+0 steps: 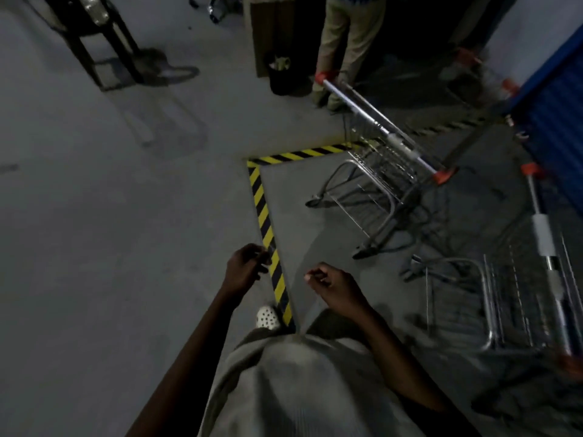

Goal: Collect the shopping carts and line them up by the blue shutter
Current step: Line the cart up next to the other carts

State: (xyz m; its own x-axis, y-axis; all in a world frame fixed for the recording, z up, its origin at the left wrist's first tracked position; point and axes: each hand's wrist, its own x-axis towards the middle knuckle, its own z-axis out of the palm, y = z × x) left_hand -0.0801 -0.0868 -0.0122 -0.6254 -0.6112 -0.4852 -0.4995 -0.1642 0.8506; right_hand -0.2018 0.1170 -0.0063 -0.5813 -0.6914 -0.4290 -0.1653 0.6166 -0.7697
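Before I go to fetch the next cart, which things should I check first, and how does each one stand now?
1. Hands free: left hand and right hand hold nothing. Ok.
2. Carts by the blue shutter: near cart and far cart stand beside it. Ok.
3. Line: the two carts stand apart, at different angles. Not ok.
4. Way clear: a person stands at the far cart's handle. Not ok.
5. Floor: whether the striped tape marks a step. Cannot tell.
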